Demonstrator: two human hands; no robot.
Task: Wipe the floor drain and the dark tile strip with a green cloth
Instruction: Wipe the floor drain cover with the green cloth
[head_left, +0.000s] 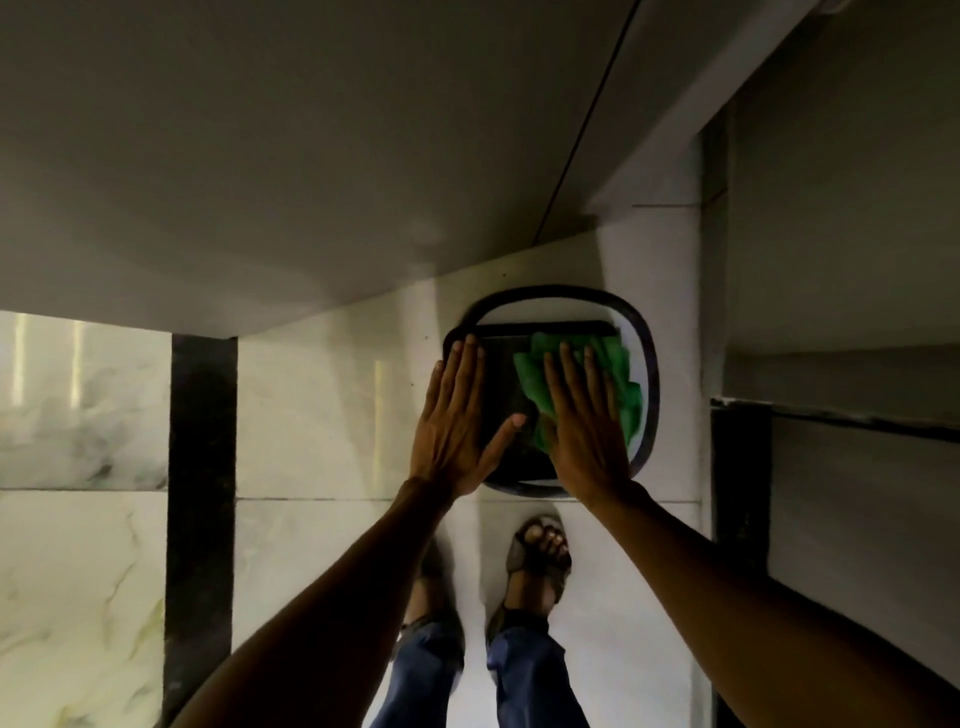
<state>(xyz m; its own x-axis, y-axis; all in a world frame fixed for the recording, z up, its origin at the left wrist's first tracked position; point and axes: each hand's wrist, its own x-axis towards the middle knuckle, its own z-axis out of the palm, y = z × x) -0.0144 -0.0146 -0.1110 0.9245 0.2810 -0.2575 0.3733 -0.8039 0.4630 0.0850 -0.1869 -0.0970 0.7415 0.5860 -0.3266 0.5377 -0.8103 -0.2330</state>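
A dark square floor drain (506, 382) sits inside a rounded black rim (652, 374) on the pale floor. My left hand (457, 421) lies flat on the drain's left side, fingers spread, holding nothing. My right hand (587, 421) presses flat on a crumpled green cloth (618, 364), which covers the drain's right part. A dark tile strip (200, 493) runs along the floor to the left, apart from both hands.
A grey wall or panel (311, 156) rises just beyond the drain. Another dark strip (740, 483) and a stepped ledge (857, 374) stand to the right. My feet in sandals (537, 556) are just below the drain. Marbled tiles (78, 571) lie at far left.
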